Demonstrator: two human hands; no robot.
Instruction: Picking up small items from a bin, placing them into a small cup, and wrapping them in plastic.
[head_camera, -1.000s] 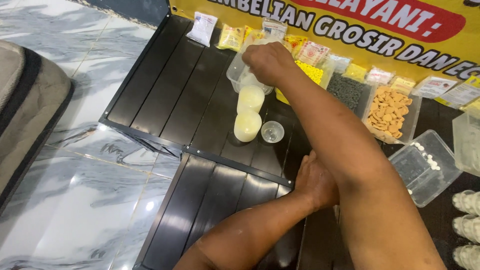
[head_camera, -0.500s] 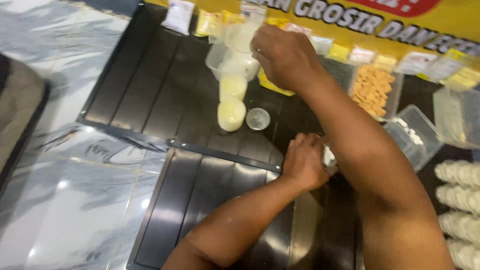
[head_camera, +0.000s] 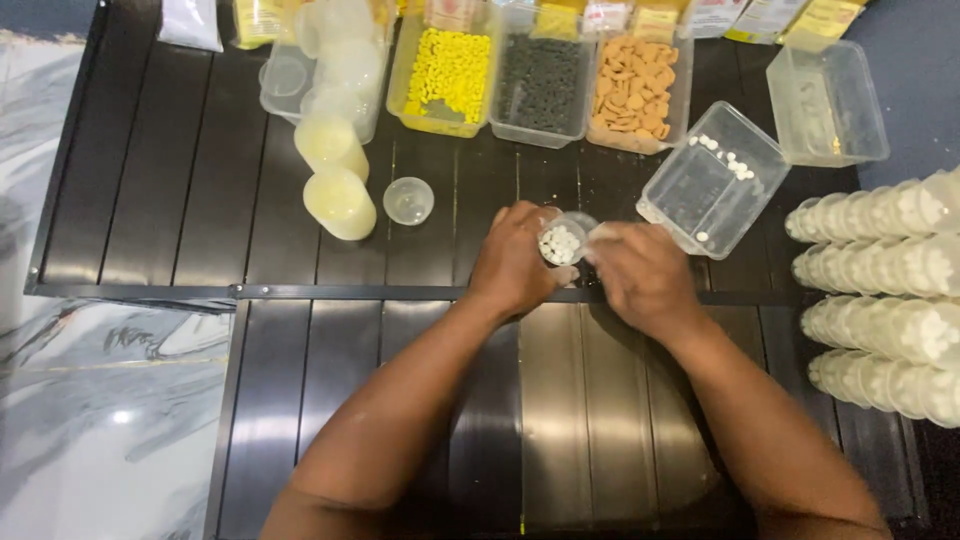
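Observation:
My left hand grips a small clear plastic cup filled with white tablets, over the black slatted table. My right hand is right beside it, fingertips pinching a thin clear lid at the cup's rim. Both hands meet near the middle of the table. A loose empty small cup stands to the left of them. A tilted clear tub with a few white tablets lies just right of my hands.
Rows of stacked, filled small cups lie at the right edge. Stacks of empty cups lie at the upper left. Tubs of yellow, dark and orange tablets line the back, with an empty tub beside them. Marbled floor at left.
My right hand has come back from the cup stack at the far side and joined the left hand at the filled cup. The camera has tipped down toward the table.

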